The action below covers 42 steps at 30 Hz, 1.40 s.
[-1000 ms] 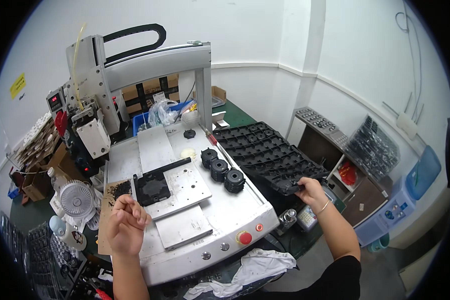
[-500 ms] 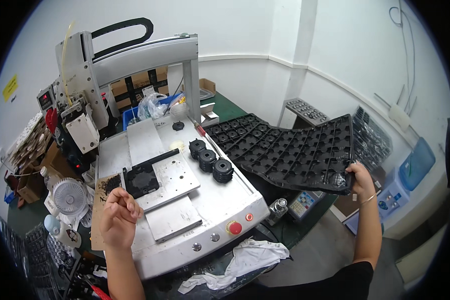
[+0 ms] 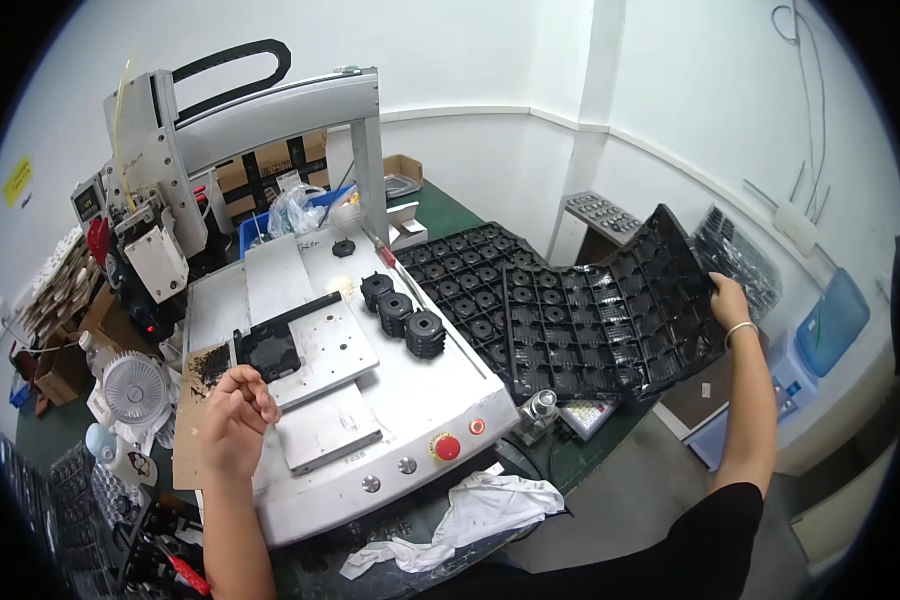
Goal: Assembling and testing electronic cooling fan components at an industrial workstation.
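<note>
My right hand (image 3: 732,300) is closed on the right edge of a black plastic compartment tray (image 3: 610,335), which is bent and tilted up on that side. Beneath and left of it lies another black tray (image 3: 450,265) with round black parts in its pockets. Above the front of the white bench machine I hold my left hand (image 3: 238,425) raised, its fingers loosely curled together; nothing shows in them. Just beyond that hand, a black flat fixture (image 3: 268,350) sits on a metal plate. Three stacks of round black parts (image 3: 395,313) stand on the machine bed.
A red stop button (image 3: 447,447) is on the machine's front. A white cloth (image 3: 480,515) lies before it. Left are a small white fan (image 3: 136,388) and a cardboard sheet (image 3: 192,440) with black bits. A glass jar (image 3: 540,405) stands near the trays.
The tray in my right hand has folded upward; its left part has come away from the tray beneath, uncovering more of it. The left hand stays raised and curled. The view has shifted slightly.
</note>
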Tool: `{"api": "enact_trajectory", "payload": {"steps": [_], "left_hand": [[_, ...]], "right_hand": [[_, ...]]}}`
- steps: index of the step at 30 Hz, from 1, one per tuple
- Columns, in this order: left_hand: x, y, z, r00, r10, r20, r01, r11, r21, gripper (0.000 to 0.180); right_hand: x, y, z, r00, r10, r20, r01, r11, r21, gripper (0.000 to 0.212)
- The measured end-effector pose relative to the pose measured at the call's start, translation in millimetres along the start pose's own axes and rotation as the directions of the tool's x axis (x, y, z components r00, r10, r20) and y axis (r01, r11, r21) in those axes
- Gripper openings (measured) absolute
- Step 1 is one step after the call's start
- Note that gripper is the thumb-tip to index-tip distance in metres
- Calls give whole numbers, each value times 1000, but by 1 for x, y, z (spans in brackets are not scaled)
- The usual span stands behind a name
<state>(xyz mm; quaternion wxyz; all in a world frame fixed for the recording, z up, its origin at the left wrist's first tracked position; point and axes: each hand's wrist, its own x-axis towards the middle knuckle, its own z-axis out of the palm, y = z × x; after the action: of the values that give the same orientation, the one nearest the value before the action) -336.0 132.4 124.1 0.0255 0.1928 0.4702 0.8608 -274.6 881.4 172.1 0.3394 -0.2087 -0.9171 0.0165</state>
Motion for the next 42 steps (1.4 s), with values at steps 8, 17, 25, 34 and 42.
{"api": "enact_trajectory", "payload": {"steps": [8, 17, 25, 34, 42], "left_hand": [[-2, 5, -7, 999, 28, -42, -29, 999, -22, 35], [0, 12, -4, 997, 39, -64, -40, 999, -17, 38], [-1, 13, -4, 999, 20, -33, -21, 999, -30, 39], [0, 5, -6, 998, 3, -64, -2, 1000, 26, 40], [-2, 8, -7, 998, 25, -60, -25, 1000, -7, 41]], "right_hand": [[101, -82, 3, 919, -324, 225, 301, 944, 134, 30], [148, -120, 52, 918, -148, 367, 101, 984, 147, 38], [100, -185, 153, 923, -366, -119, 251, 808, -533, 48], [-3, -326, 282, 648, -555, 521, 419, 831, 364, 36], [11, -367, 263, 477, -540, 693, 576, 788, 218, 35]]}}
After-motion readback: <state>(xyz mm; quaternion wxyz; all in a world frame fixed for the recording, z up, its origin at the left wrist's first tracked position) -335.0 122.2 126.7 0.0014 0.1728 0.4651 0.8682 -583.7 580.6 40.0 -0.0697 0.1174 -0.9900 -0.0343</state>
